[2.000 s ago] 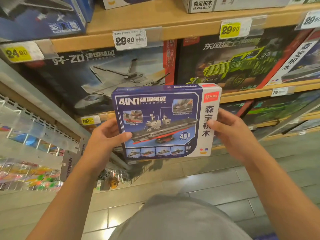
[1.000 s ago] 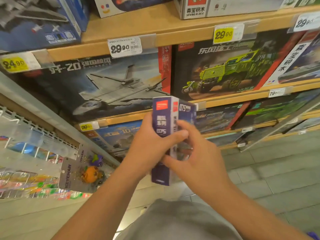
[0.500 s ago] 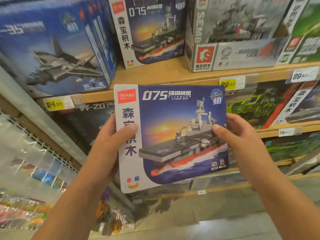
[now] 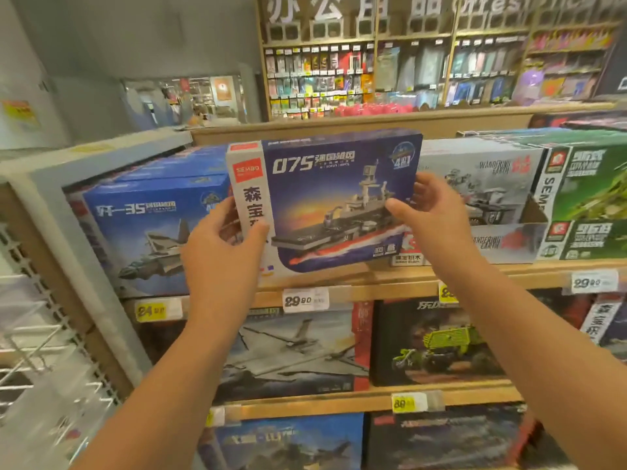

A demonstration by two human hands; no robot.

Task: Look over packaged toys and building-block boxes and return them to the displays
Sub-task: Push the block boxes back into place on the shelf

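**Box at top shelf, placement not finished**

Box (image 4: 336,201) is a flat blue building-block set, "075" on the front, grey warship with red hull line, white strip with a red logo down its left edge. Cardboard looks clean, corners square, no visible dents or tears; print is slightly blurred, so fine damage can't be ruled out.

Position: held upright and face-out in front of the top shelf (image 4: 356,283), between the blue jet box (image 4: 149,232) on the left and the grey "Wandering Earth" box (image 4: 488,184) on the right. Bottom edge sits at about shelf-board level; can't tell whether it is resting there or just above.

Hands: left hand (image 4: 220,252) grips the box's left edge, thumb on the front, fingers behind. Right hand (image 4: 427,215) holds the right edge the same way, thumb on the front, grip looks lighter.

Risks, as judged:
- Thin box, narrow base: released before it leans on something behind, it likely tips forward off the shelf.
- Sideways push could shove or topple neighbouring boxes.
- Slot may belong to another product; price tag (image 4: 305,300) below reads 29.90, match unverified.
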